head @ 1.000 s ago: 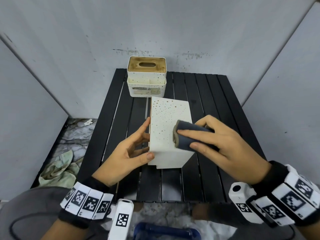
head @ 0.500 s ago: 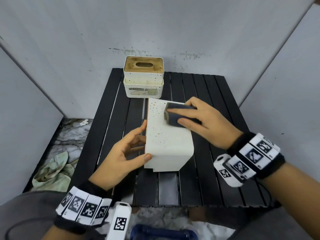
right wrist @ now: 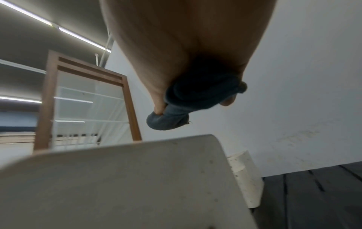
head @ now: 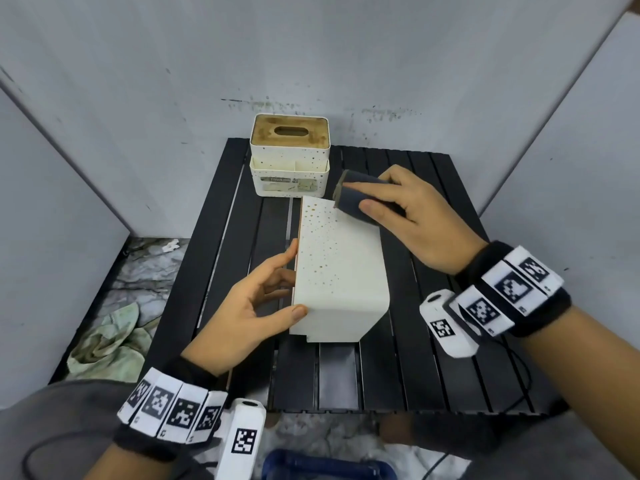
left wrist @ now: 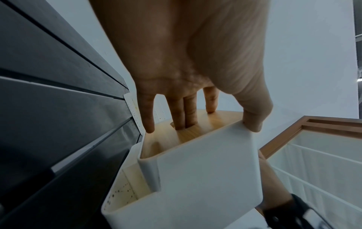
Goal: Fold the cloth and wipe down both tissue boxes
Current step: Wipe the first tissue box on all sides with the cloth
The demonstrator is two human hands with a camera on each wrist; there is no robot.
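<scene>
A white speckled tissue box [head: 341, 271] lies on its side mid-table. My left hand [head: 270, 299] grips its near left corner, thumb over the top edge. In the left wrist view my left hand [left wrist: 195, 124] has two fingers [left wrist: 185, 117] reaching into the slot of the box's [left wrist: 205, 170] wooden lid. My right hand [head: 391, 209] holds a folded dark grey cloth [head: 353, 199] at the box's far edge. The right wrist view shows the cloth [right wrist: 186, 108] just above the box [right wrist: 127, 178]. The second tissue box [head: 290, 157] stands upright at the back.
The black slatted table [head: 433, 341] is closed in by grey walls behind and on both sides. A pale green rag [head: 107, 348] lies on the floor to the left. A blue object [head: 325, 469] sits below the table's near edge.
My right hand has slid the cloth along the box's top face from the near half to the far edge. The left hand has kept its grip on the box.
</scene>
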